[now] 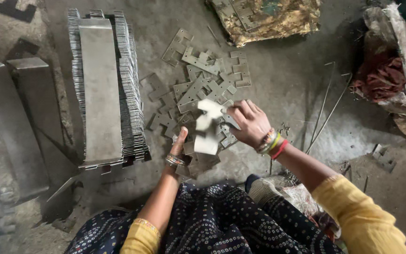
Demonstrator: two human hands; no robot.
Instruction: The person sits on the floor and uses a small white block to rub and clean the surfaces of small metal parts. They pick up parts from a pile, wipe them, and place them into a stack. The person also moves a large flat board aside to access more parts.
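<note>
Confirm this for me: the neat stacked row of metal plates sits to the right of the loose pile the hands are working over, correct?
Not quite. The head view shows the stacked row of plates to the left of the loose pile, which the hands, left and right, are working over.

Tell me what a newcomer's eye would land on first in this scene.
First, the pale, motion-blurred metal plate at centre, held between the left hand and the right hand above a loose pile of flat notched plates on the grey floor. Next, the long packed row of stacked plates at left, with a flat metal strip lying on top.
</note>
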